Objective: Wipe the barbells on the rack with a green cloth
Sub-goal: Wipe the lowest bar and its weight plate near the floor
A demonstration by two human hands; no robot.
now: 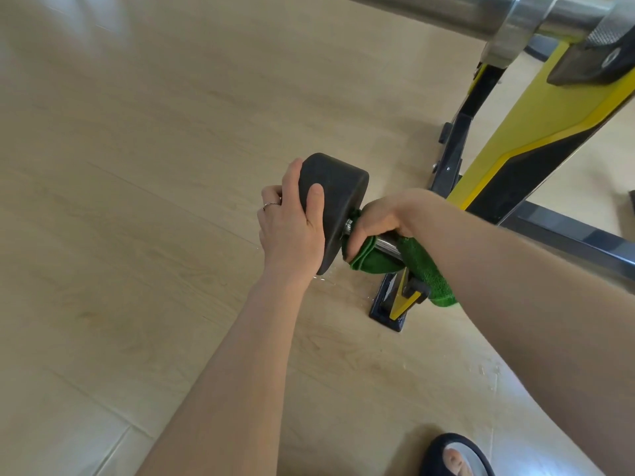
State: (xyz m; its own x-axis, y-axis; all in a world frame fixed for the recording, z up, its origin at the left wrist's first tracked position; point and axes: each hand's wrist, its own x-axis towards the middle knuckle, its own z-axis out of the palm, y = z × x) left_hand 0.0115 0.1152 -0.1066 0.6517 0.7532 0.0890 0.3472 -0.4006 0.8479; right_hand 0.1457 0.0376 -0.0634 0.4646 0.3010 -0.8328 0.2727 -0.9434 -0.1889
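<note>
Low on the yellow-and-black steel rack [536,139], the short barbell with a black rubber end weight [338,197] and chrome shaft [386,242] is mid-wipe. Right hand [378,218] has its fingers clenched around the green terry cloth [426,273], wrapped on the shaft just beside the weight, while the left hand [292,214] grips the weight's rim to steady it. I judge the task partly done — the thick chrome bar [481,12] higher up looks untouched. Droplets speckle the pale wooden floor [137,166]; a dark slipper [457,455] shows below.
</note>
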